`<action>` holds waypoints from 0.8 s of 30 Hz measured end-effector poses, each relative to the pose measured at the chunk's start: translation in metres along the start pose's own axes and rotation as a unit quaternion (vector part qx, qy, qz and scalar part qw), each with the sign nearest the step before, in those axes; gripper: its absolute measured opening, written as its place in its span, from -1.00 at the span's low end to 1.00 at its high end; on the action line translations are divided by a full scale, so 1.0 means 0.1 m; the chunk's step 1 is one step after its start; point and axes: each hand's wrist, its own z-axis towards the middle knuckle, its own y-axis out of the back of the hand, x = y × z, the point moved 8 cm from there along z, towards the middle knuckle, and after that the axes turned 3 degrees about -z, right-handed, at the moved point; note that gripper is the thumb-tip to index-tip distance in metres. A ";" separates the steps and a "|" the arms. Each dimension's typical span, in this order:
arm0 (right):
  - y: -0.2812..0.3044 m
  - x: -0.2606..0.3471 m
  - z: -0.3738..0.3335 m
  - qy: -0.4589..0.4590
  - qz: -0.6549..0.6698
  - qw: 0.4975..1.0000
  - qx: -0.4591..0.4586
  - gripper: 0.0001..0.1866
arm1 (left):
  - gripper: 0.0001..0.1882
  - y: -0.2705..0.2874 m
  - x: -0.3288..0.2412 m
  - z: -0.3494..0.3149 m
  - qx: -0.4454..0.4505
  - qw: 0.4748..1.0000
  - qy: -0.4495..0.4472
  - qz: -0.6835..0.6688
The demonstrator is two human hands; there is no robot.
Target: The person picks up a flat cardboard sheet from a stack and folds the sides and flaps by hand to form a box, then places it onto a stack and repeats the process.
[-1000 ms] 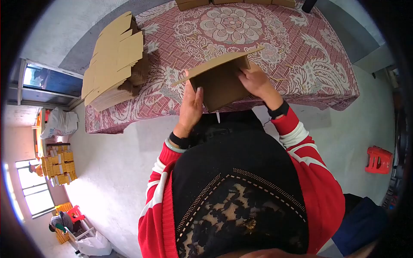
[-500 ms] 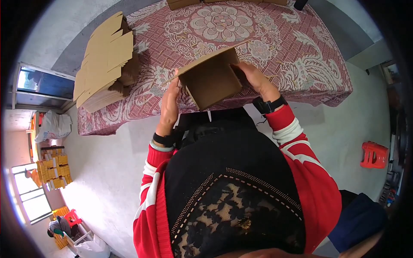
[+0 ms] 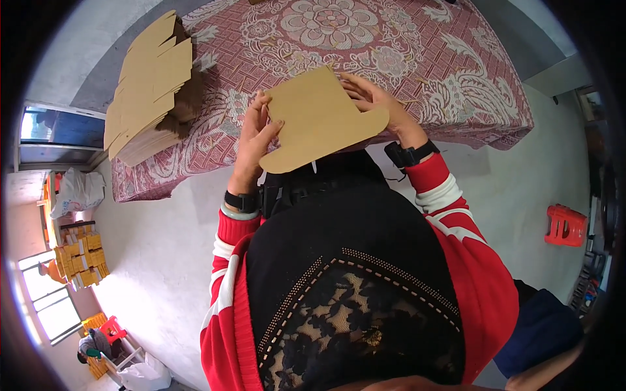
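At the middle of the near edge of the cloth-covered table (image 3: 450, 85), a brown cardboard box (image 3: 319, 117) shows its flat face, its rounded flap reaching past that edge. The left hand (image 3: 253, 138) grips its left side, thumb on the face, while the right hand (image 3: 375, 104) lies along its right side with fingers extended; partly hidden, it may or may not grip. A stack of flattened cardboard (image 3: 150, 85) sits along the table's left edge.

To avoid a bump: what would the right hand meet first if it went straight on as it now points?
Most likely the cardboard box, near its far right corner: the right hand lies close beside it, fingers angled inward, though depth is hard to judge.
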 end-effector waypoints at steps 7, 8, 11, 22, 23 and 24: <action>0.16 -0.17 0.06 -0.042 0.197 0.980 0.004 -0.28 | -0.15 -0.02 -0.03 0.03 0.001 0.995 -0.024 0.094; 0.17 -0.17 0.06 -0.043 0.198 0.979 0.003 -0.28 | -0.14 -0.05 -0.05 0.02 -0.004 0.994 -0.020 0.106; 0.07 -0.08 0.12 -0.016 -0.025 0.998 0.051 -0.27 | -0.13 -0.06 -0.03 0.01 -0.009 0.989 -0.023 0.143; 0.03 -0.09 0.19 -0.065 -0.082 0.991 0.083 -0.17 | -0.08 -0.05 0.09 0.08 0.042 0.974 -0.031 0.222; 0.03 -0.12 0.21 -0.087 -0.031 0.994 0.063 -0.15 | -0.06 -0.03 0.17 0.08 0.040 0.967 -0.053 0.244; 0.01 -0.12 0.25 -0.087 -0.032 0.994 0.065 -0.15 | -0.04 -0.02 0.26 0.09 0.038 0.960 -0.074 0.267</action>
